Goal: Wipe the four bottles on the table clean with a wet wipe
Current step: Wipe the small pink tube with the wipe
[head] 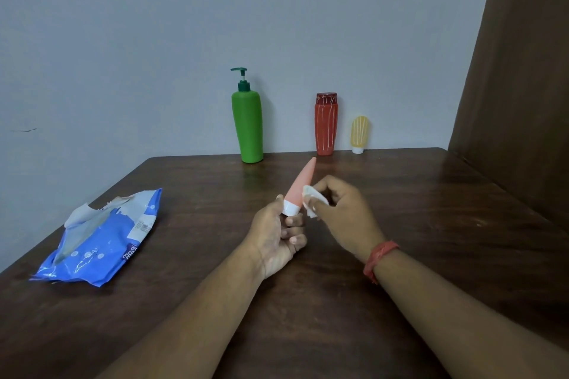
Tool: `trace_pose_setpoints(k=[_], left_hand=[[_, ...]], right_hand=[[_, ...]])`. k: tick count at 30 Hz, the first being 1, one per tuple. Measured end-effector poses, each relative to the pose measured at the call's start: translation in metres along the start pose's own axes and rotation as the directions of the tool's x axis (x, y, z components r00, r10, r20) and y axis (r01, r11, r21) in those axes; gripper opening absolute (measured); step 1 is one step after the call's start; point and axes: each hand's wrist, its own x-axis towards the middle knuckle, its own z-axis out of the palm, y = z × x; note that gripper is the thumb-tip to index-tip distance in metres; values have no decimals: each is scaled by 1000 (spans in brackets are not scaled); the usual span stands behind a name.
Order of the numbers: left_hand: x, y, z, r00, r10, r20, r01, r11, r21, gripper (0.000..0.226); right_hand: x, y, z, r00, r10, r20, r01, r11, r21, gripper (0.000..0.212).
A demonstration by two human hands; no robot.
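From the head camera, the pink tube (301, 183) is held above the middle of the dark wooden table (431, 224), tilted so its sealed tip points toward one o'clock and its white cap (290, 208) sits at the lower end. The left hand (277, 234) pinches that cap between thumb and fingers, and the right hand (341, 209) holds a crumpled wet wipe (311, 201) against the tube's right side just above the cap. Both hands are closed, one on the cap and one on the wipe, and almost touch each other.

The tube looks light and soft-walled, so it probably gives under pressure. The rigid cap is the sound place to hold it, since squeezing the body could buckle it or let it slide once damp. Short strokes from cap to tip, with the tube turned between them, seem safest.

At the table's far edge, toward twelve o'clock, stands a green pump bottle (248, 126). At one o'clock are a red bottle (326, 128) and a small yellow tube (359, 132) standing on its cap. The pump bottle seems the heaviest and stiffest, best taken round its waist. The yellow tube looks easy to topple. At nine o'clock lies the torn-open blue wet wipe packet (98, 243).
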Motion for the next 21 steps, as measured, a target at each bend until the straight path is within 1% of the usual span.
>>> trace_pose_setpoints(k=[1,2,3,4,5,6,7,8,9,10,11,12,14,15,16,17,18,20,21], left_hand=[[0,0,0,1000,3,5,-3,1000,8,36],[-1,-1,0,1000,5,11,-5,1000,25,36],[-2,-3,2,1000,3,16,-4,999,49,35],[-3,-4,4,1000,2,19,-4,997,75,35],[-4,-5,6,1000,8,20,-9,996,91,35],[-3,-6,7,1000,21,20,-23,995,96,36],[-3,-6,7,999,43,16,-44,995,90,38],[-1,-5,6,997,73,5,-73,994,83,40],[1,-4,4,994,111,-11,-110,990,89,42],[3,-4,3,988,153,-26,-149,982,114,43],[4,-4,2,981,191,-35,-184,971,153,41],[4,-5,2,975,221,-38,-209,958,199,37],[2,-8,5,966,256,-28,-236,922,306,27],[1,-9,6,962,271,-15,-248,900,358,22],[0,-11,8,959,285,0,-261,879,400,19],[-1,-12,9,954,298,16,-275,859,432,18],[0,-13,9,950,312,29,-290,841,456,17],[1,-13,8,941,336,44,-316,821,476,15],[2,-13,7,936,350,38,-327,822,466,13]], right_hand=[[4,-2,-1,998,-4,-57,4,1000,11,11],[10,-2,-3,987,19,-159,-14,999,35,14],[15,-4,-6,962,53,-266,-38,997,62,17],[18,-3,-9,937,86,-339,-60,994,88,19],[17,-2,-11,931,100,-351,-64,992,113,20],[14,-2,-11,951,88,-298,-53,991,122,19],[9,-1,-9,979,59,-195,-42,995,89,17],[4,-2,-5,997,31,-78,-29,999,21,15],[0,-2,-2,1000,12,9,-11,999,-49,13],[0,-1,-1,1000,5,20,-3,996,-86,11],[4,-1,-2,999,6,-36,-9,997,-77,12],[10,0,-4,990,18,-137,-24,999,-37,14],[19,0,-13,938,49,-344,-33,998,53,21],[22,0,-20,912,56,-406,-28,997,74,21],[22,1,-25,901,38,-432,-13,998,59,21],[21,3,-30,902,-13,-432,14,1000,-2,20],[18,4,-32,907,-93,-411,57,993,-99,19],[13,7,-27,918,-258,-302,173,944,-280,17],[11,7,-21,924,-308,-226,227,918,-325,18]])
